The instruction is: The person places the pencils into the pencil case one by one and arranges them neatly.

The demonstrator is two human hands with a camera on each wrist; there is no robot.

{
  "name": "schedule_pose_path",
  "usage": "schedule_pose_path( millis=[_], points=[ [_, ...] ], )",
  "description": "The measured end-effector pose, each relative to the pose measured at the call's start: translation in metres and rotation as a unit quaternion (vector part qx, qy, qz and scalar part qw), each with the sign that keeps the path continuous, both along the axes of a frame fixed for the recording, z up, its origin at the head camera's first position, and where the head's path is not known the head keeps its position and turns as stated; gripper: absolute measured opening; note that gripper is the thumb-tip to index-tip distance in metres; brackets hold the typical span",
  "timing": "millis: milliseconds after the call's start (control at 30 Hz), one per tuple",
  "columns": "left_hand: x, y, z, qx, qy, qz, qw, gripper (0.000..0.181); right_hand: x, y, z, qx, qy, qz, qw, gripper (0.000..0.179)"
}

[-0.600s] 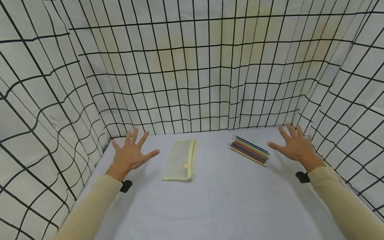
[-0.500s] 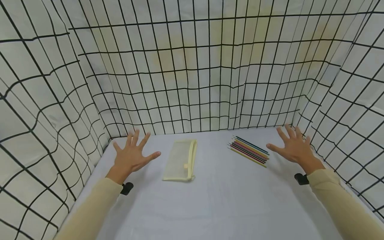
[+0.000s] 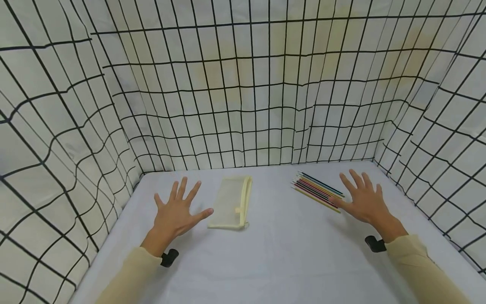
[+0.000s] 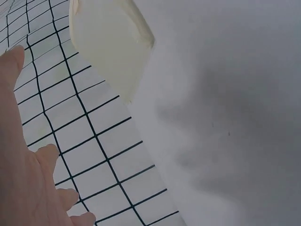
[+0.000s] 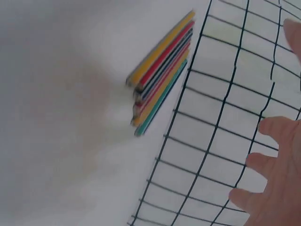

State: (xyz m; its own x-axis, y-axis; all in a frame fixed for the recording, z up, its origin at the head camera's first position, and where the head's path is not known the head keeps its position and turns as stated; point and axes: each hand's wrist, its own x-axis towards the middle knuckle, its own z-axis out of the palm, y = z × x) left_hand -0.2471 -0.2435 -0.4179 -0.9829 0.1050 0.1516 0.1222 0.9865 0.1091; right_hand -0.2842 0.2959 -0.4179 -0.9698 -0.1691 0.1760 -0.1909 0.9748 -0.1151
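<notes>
Broadly, a white bench (image 3: 273, 257) fills the lower frame. Left of centre, a pale yellow pouch (image 3: 226, 202) lies lengthwise up-frame, just right of the left hand (image 3: 175, 215). Right of centre, slim pencils (image 3: 316, 190) slant down rightward toward the nearer right hand (image 3: 366, 203). Each grip hovers empty, fingers spread apart.

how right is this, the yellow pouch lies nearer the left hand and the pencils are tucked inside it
The pencils are not inside the pouch: the head view shows them lying on the table, nearer the right hand. The yellow pouch does lie nearer the left hand.
</notes>
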Motion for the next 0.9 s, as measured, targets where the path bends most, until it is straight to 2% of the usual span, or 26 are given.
schedule_pose_path(
  millis=[200, 367, 600, 767, 900],
  points=[
    [0.002, 0.014, -0.014, 0.042, 0.01, -0.005, 0.9991, 0.099, 0.004, -0.023, -0.003, -0.039, 0.015, 0.007, 0.9991, 0.091],
    [-0.001, 0.033, -0.021, 0.117, 0.023, -0.006, 0.9929, 0.093, -0.002, -0.038, -0.006, -0.11, 0.001, 0.015, 0.9939, 0.08],
    [-0.011, 0.054, -0.03, 0.24, 0.059, -0.005, 0.9691, 0.083, -0.016, -0.058, -0.003, -0.188, -0.02, 0.01, 0.9818, 0.067],
    [-0.02, 0.068, -0.038, 0.302, 0.047, 0.016, 0.9521, 0.077, -0.026, -0.071, -0.003, -0.207, -0.012, 0.011, 0.9781, 0.062],
    [-0.025, 0.078, -0.043, 0.354, 0.036, 0.02, 0.9344, 0.074, -0.031, -0.078, -0.004, -0.22, -0.006, 0.013, 0.9754, 0.06]
  ],
)
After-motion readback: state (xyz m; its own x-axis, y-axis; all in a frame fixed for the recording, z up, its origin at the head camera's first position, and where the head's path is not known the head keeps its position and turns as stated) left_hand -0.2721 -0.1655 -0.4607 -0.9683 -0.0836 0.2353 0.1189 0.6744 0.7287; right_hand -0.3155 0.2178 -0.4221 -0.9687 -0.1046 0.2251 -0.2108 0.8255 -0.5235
